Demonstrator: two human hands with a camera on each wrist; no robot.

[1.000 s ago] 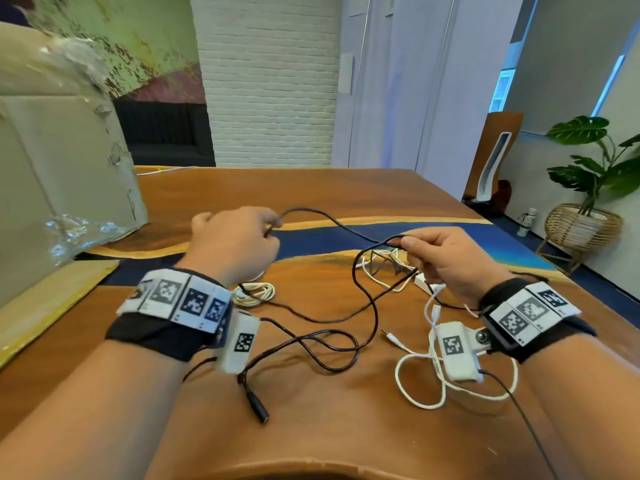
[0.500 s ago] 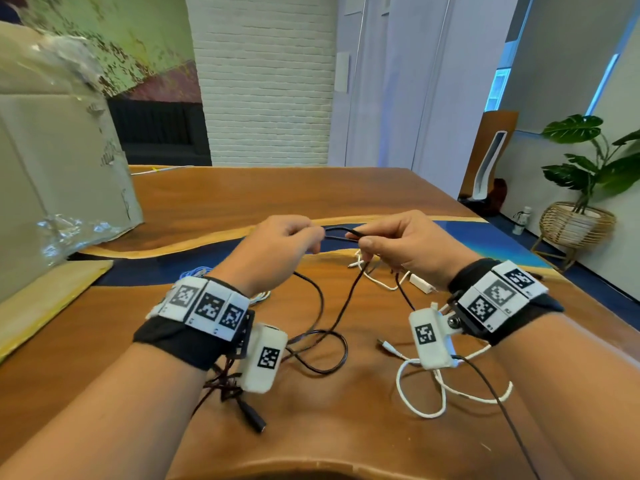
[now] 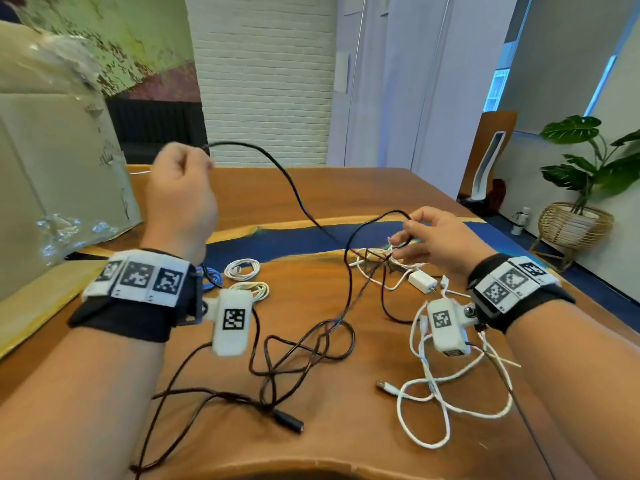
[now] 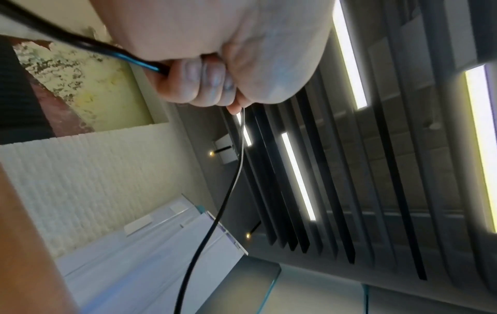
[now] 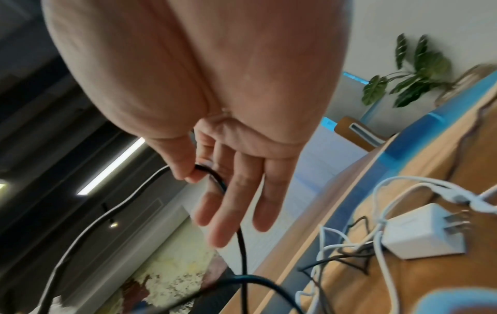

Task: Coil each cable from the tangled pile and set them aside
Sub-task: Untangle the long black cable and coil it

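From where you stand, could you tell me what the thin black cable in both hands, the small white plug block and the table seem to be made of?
Thin black cable: smooth, glossy sheath, probably rubber or PVC; it catches light in the left wrist view.
Small white plug block: matt white moulded plastic, probably, with metal-looking prongs.
Table: polished brown wood grain with a glossy blue strip, possibly resin.

Two coiled white cables, one black cable, one charger.

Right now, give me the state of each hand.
Left hand: closed around the black cable.
Right hand: pinching the same black cable, other fingers straight.
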